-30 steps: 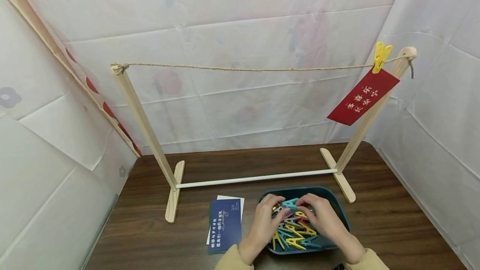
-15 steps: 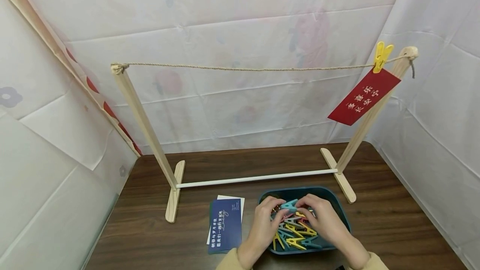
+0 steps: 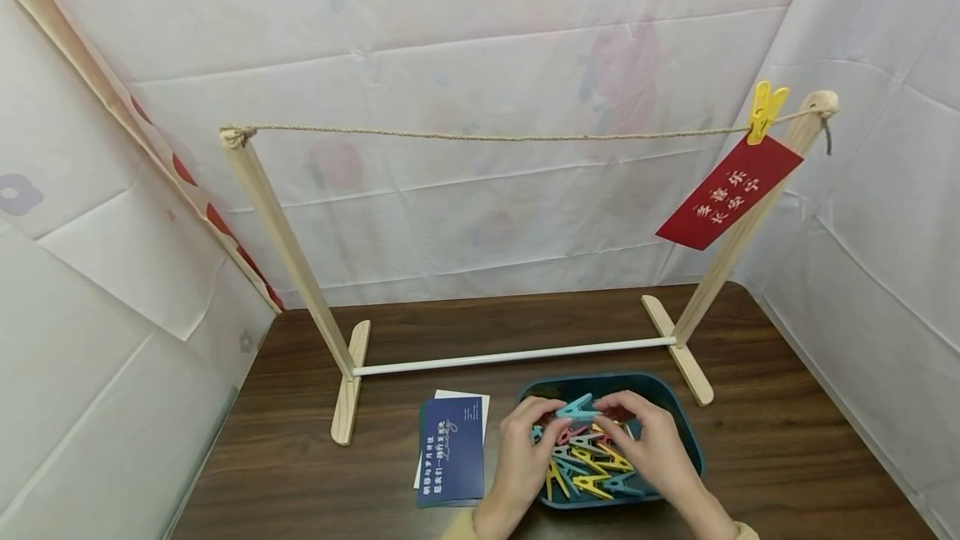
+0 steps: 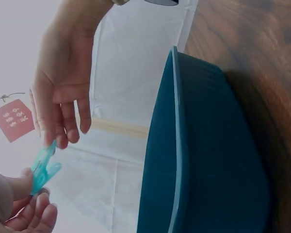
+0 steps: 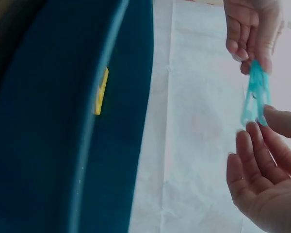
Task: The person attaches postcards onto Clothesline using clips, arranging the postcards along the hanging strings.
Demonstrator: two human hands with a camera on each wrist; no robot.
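- At the lower centre of the head view, the left hand point(image 3: 525, 457) and right hand point(image 3: 651, 448) pinch a teal clothespin point(image 3: 576, 408) between their fingertips, just above the dark blue tub point(image 3: 693, 444) of coloured pegs point(image 3: 588, 473). It looks light, stiff and smooth, best taken by its flared handle ends.
- In the same view, at upper right, a yellow peg point(image 3: 765, 109) pins a red card point(image 3: 727, 192) to the rope point(image 3: 480, 137); a blue card point(image 3: 450, 461) lies left of the tub.
- At the lower left of the left wrist view, both hands' fingertips grip the teal clothespin point(image 4: 43, 167), one at each end.
- At the upper right of the right wrist view, the clothespin point(image 5: 256, 97) hangs upright between the fingers, clear of the tub point(image 5: 63, 121); a hard squeeze would likely spring it open.
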